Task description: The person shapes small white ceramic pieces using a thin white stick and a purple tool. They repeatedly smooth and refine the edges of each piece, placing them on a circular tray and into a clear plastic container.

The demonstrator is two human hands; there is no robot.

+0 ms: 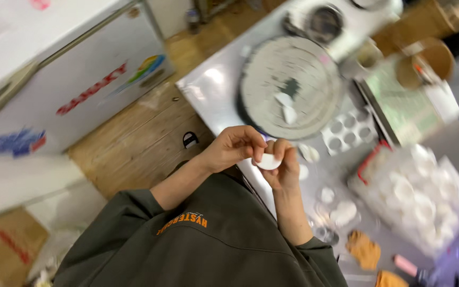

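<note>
My left hand [233,149] and my right hand [284,169] meet over the near edge of a steel table [213,87]. Together they pinch a small white round lump of dough [268,161]: the left fingers press on it from the left, and the right hand cups it from below and the right. Both sleeves are dark green. Several more white dough pieces [342,212] lie on the table just to the right of my right forearm.
A big round floury tray [293,87] lies beyond the hands, beside a white mould tray with round hollows [349,130]. A clear tub of white dough balls [418,194] is at the right. A white chest freezer [70,79] stands on the wooden floor [139,138] at the left.
</note>
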